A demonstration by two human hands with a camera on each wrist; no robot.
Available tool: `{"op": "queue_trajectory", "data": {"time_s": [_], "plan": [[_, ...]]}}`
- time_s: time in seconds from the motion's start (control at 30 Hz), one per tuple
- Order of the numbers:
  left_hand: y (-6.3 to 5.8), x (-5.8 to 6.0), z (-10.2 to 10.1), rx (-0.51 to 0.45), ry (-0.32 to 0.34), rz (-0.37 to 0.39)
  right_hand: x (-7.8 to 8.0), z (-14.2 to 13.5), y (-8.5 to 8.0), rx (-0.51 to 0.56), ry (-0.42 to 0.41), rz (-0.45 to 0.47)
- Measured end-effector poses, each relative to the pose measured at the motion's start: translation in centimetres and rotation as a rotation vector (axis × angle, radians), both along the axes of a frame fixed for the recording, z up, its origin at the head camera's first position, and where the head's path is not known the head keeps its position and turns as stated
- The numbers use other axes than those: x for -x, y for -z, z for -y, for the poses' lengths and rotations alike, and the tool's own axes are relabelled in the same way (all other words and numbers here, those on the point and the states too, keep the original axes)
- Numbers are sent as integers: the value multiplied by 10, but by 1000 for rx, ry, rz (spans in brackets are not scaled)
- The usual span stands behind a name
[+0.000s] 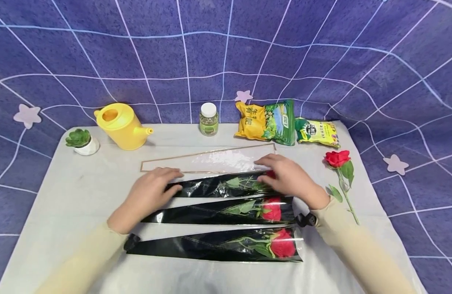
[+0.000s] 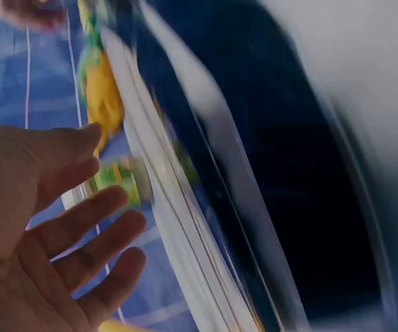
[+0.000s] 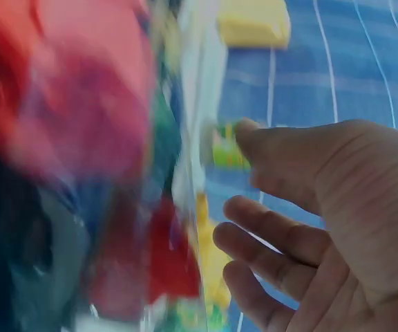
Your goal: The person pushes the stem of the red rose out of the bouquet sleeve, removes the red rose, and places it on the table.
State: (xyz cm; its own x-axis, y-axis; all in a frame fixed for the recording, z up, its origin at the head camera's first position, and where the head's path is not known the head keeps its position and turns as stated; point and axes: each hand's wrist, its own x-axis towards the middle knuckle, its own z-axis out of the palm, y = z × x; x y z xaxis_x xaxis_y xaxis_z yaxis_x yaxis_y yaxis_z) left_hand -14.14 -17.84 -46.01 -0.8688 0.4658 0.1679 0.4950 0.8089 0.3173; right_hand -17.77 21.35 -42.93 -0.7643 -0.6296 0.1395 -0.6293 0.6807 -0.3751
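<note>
The farthest wrapped rose (image 1: 207, 187) lies crosswise on the desk (image 1: 101, 179) between two hands, its long axis running left to right. The left hand (image 1: 152, 188), fingers parted and grasping nothing, is nearer the narrow end; the right hand (image 1: 290, 176), loosely spread and empty, partly covers the bloom (image 1: 270, 174). Contact is unclear. A clear sleeve (image 1: 189, 162) lies just beyond.

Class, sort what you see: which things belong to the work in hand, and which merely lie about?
In the job, apparently: three wrapped roses; clear brown-edged wrapper; probably the unwrapped rose.

Lying about: yellow watering can; potted plant; white-capped jar; large bag; small packet.
</note>
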Motion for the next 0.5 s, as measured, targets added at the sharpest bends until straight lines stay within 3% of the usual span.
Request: {"op": "queue_trajectory", "data": {"time_s": [0.17,0.27,0.5], "plan": [[6,-7,-27,111,127,10,-10,22,11,-133,-94,-63],[10,-8,-34,163,142,14,-10,26,18,-168,-103,-79],[16,-5,-37,235,130,0,-5,19,26,-135,-100,-36]]}}
